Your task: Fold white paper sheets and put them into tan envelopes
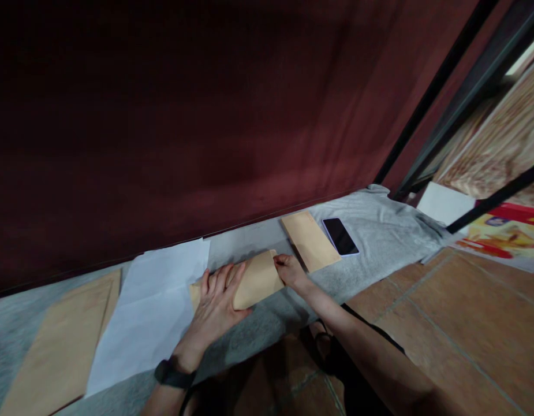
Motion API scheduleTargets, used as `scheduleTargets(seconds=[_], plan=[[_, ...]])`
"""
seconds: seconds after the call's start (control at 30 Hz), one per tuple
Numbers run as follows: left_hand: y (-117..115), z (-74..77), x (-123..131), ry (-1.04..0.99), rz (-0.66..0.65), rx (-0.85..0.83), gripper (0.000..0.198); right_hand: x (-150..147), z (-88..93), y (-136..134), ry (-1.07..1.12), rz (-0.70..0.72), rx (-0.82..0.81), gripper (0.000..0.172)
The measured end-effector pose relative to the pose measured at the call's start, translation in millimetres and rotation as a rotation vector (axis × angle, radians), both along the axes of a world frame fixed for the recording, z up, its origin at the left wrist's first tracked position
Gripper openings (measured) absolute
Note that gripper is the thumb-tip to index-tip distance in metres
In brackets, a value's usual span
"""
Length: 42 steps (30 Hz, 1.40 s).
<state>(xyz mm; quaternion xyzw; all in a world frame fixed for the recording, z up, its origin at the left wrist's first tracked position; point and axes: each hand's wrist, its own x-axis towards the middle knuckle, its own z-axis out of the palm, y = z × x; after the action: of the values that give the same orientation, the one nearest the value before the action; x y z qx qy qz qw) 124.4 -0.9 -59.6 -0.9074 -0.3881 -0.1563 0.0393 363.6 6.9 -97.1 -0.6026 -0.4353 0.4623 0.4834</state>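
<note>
A brown paper envelope [260, 277] lies on a grey cloth [379, 231] spread over the floor. My left hand [215, 303] rests flat on the envelope's left part, fingers stretched out. My right hand [290, 270] pinches the envelope's right end with closed fingers. A black band sits on my left wrist [174, 374].
White paper sheets [152, 306] lie left of the envelope, and a stack of brown envelopes [63, 346] lies further left. Another brown envelope [310, 240] and a black phone [340, 236] lie to the right. A dark red curtain [184, 115] hangs behind. Brown floor tiles [457, 312] are at right.
</note>
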Motion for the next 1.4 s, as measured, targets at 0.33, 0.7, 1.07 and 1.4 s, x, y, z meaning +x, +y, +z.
scheduleTargets(seconds=[0.33,0.7,1.07,1.4], plan=[[1,0.9,0,-0.015,-0.022,0.006,0.109,-7,-2.2,4,0.078,-0.170,0.142,0.024],[-1,8.7,5,-0.680,0.322,-0.088,0.083,6,17.7,-6,0.548,-0.119,0.121,0.022],[-20,-13.1,48,-1.626,0.474,-1.460,0.039,-32,15.6,-26,0.664,-0.105,0.063,0.024],[-16,-12.7,30,-1.465,0.520,-1.309,0.046,-8,9.1,-31,0.237,0.115,0.065,0.041]])
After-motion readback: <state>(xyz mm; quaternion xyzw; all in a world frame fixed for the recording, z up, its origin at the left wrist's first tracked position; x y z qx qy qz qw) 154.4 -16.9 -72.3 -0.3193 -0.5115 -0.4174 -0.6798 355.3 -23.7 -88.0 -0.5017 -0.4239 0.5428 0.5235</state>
